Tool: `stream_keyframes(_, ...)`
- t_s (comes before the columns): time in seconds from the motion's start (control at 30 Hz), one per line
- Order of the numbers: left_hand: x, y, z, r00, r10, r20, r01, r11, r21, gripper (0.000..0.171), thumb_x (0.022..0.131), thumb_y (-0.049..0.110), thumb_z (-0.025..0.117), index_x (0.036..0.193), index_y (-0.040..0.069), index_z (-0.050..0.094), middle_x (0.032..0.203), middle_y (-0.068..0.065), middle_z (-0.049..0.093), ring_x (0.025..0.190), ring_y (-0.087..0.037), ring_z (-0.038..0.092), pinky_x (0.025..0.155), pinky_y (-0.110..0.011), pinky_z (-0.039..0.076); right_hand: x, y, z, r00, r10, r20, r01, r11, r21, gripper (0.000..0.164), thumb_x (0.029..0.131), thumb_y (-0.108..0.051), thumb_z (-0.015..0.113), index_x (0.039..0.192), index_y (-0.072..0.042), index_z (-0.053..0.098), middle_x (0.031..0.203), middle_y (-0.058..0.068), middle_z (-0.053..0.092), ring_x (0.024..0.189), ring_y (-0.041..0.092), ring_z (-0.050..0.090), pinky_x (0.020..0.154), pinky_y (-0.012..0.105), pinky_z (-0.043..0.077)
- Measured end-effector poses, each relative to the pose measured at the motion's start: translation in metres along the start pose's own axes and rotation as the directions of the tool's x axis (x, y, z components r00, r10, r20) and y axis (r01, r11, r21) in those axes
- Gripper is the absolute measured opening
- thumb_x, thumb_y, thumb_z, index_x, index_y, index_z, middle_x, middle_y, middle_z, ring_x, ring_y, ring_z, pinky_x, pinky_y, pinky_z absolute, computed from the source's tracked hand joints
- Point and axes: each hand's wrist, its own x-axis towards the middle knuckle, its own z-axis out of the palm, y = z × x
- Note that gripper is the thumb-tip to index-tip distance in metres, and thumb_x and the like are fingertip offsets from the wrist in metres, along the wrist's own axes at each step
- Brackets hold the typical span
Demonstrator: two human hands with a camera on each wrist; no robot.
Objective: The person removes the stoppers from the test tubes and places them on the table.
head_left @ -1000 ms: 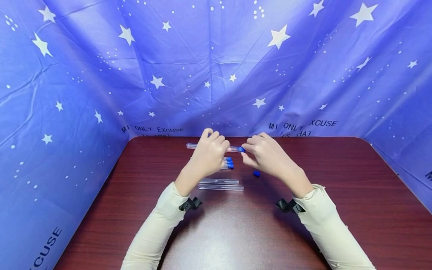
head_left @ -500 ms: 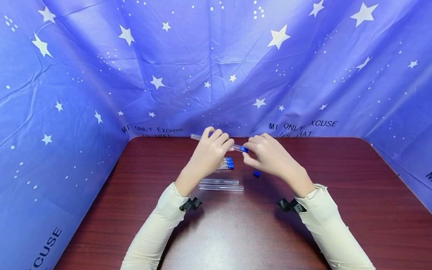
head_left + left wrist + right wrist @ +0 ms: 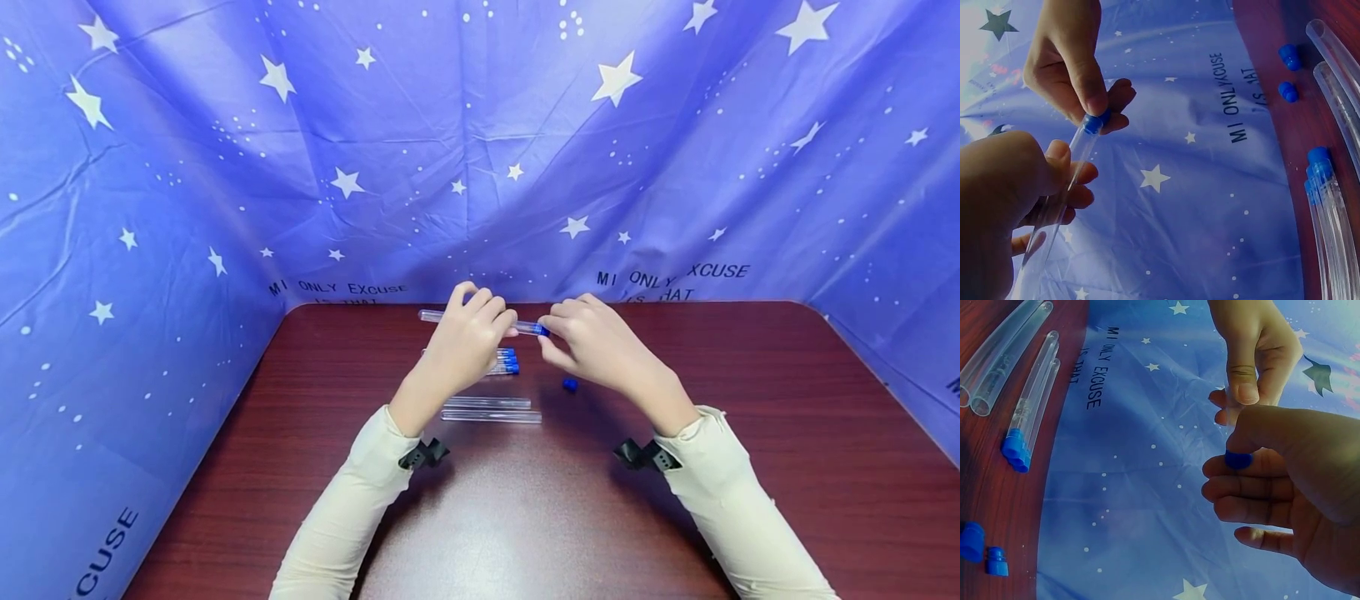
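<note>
Above the far part of the table, my left hand (image 3: 467, 340) grips a clear test tube (image 3: 1052, 215) around its middle, thumb on one side and fingers on the other. The tube lies nearly level, its rounded end sticking out to the left. A blue cap (image 3: 1094, 122) sits at the tube's right end, and my right hand (image 3: 596, 343) pinches it between thumb and fingers. In the right wrist view the cap's top (image 3: 1239, 460) shows against the fingers, while the thumb hides much of the tube.
Several tubes with blue caps (image 3: 510, 365) lie side by side beneath the left hand. Nearer to me are two uncapped tubes (image 3: 491, 417). Two loose blue caps (image 3: 997, 561) rest on the dark red table (image 3: 480, 517). A starry blue curtain (image 3: 465, 150) hangs behind it.
The tube's left end has tipped up, then dropped partway back. Both hands keep hold of tube and cap and have shifted only slightly. The things on the table have not moved.
</note>
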Motion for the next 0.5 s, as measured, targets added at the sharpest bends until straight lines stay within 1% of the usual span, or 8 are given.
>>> stream_keyframes(0.23,0.0006,-0.0002,-0.001,1.0,-0.01,0.022,0.011,1.0,-0.007,0.011,0.099,0.016,0.063,0.095,0.012,0.073,0.088,-0.001,0.067,0.085,-0.02,0.061,0.094,-0.041,0.045,-0.0006,0.0011,0.0011,1.0,-0.002,-0.016,0.002,1.0,-0.007,0.014,0.085,-0.015,0.066,0.077,-0.004,0.067,0.066,0.004,0.053,0.061,0.023,0.053,0.07,0.039,0.047)
stream_keyframes(0.43,0.0004,-0.0008,0.0002,1.0,-0.016,0.005,0.016,1.0,-0.022,0.01,0.097,0.02,0.068,0.096,0.012,0.073,0.089,0.0,0.067,0.087,-0.021,0.062,0.093,-0.042,0.046,-0.0004,0.0014,0.0024,1.0,0.003,-0.023,-0.003,1.0,0.002,0.013,0.085,-0.014,0.065,0.078,-0.004,0.067,0.065,0.003,0.05,0.059,0.021,0.049,0.067,0.038,0.045)
stream_keyframes(0.5,0.0004,-0.0007,0.0002,1.0,-0.021,0.01,0.021,0.999,-0.025,0.012,0.098,0.022,0.068,0.097,0.012,0.074,0.09,0.0,0.067,0.088,-0.021,0.062,0.094,-0.042,0.046,-0.0002,0.0016,0.0027,1.0,0.006,-0.027,-0.006,1.0,-0.003,0.012,0.085,-0.013,0.065,0.079,-0.003,0.067,0.065,0.003,0.051,0.06,0.022,0.05,0.067,0.038,0.045)
